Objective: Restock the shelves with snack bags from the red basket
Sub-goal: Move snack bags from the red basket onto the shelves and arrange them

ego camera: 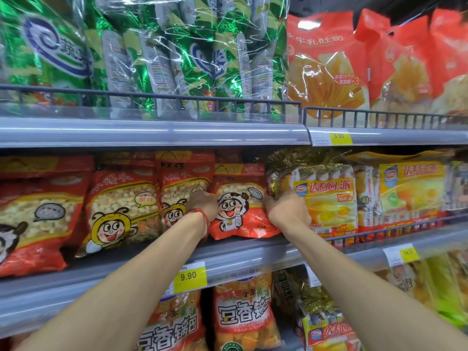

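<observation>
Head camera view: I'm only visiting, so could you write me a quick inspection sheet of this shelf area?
Surface: grey middle shelf, stocked with upright snack bags.
Job's things: red snack bag stands at the shelf's front edge, between similar red bags and yellow cake packs; red basket not in view.
Clutter: nothing seen.
Hands: left hand grips the bag's left edge, right hand its right edge; red band on the left wrist.
Cables: nothing seen.
Surroundings: green bags and orange bags on the shelf above; yellow price tag reading 9.90; lower bags beneath.
</observation>
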### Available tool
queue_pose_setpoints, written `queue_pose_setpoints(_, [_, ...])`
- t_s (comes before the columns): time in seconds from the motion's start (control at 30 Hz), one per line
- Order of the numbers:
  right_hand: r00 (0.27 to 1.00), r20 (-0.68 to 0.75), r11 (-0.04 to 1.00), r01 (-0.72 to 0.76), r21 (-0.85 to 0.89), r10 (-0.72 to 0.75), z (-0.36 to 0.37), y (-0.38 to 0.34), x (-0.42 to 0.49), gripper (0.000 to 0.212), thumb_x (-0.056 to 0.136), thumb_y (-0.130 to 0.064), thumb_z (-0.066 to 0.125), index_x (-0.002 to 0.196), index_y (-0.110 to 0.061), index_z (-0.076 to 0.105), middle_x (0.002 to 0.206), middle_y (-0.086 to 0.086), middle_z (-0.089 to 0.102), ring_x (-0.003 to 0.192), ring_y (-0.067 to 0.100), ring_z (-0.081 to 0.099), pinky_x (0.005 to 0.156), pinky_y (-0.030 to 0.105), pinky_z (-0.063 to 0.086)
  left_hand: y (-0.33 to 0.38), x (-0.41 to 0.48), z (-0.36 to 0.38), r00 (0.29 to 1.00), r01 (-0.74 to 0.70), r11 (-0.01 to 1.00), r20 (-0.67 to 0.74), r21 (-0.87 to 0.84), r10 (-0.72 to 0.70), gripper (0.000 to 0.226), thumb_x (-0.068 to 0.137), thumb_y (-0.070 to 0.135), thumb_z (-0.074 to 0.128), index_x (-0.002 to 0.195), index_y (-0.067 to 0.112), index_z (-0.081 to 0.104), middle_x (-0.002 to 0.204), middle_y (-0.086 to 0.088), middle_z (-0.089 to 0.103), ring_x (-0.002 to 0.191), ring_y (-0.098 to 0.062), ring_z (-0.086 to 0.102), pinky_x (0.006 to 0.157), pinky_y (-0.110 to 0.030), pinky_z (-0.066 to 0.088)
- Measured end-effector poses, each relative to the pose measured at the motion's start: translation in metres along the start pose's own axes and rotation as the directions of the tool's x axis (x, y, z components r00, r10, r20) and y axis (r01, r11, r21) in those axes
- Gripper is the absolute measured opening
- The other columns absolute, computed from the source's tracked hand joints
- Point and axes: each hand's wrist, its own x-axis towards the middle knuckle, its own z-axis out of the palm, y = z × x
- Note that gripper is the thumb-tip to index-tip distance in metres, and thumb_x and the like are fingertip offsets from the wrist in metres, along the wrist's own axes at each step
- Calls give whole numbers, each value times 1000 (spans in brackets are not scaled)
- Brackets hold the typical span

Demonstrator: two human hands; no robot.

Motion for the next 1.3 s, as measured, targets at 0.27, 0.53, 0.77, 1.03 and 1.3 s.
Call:
queue_pose_setpoints(0.27, [999,-9,994,-50,97,51,1,-5,-4,41,94,-59,55,95,-19,61,112,9,71,102,35,67,90,37,48,-7,19,2,999,10,999,46,41,-12,24,97,12,53,112,-1,67,103,-19,72,94,-36,71,86,-48,58])
queue_pose_setpoints(0.53, [982,-12,982,189,-12,-190,-3,-2,-17,23,98,-33,58,116,-22,69,112,9,71,103,34,67,86,41,55,-2,13,7,999,36,995,-2,-92,-36,25,97,11,53,118,2,62,105,-20,70,92,-34,71,86,-48,58])
queue_pose_setpoints(0.77, [900,34,898,436,-55,-435,-12,-18,-37,42,89,-7,57,129,-15,64,111,11,69,96,32,67,79,39,57,-1,8,9,998,-47,999,-43,-2,47,31,99,6,43,126,6,58,111,-15,66,80,-26,65,66,-30,52])
queue_pose_setpoints(1.03, [853,454,941,327,-84,-256,13,-26,-28,94,92,-57,64,156,-5,19,150,23,44,140,39,39,107,40,42,0,12,12,987,-125,981,-116,-147,108,18,97,6,44,105,20,52,116,-14,64,98,-28,59,95,-39,51])
queue_pose_setpoints(1.3, [787,548,900,415,-130,-284,34,-22,5,97,98,-48,62,163,-23,-5,168,21,15,154,43,15,122,48,27,-4,23,14,994,-97,986,42,-138,104,36,92,-1,43,106,27,60,118,-13,66,102,-31,66,91,-48,56])
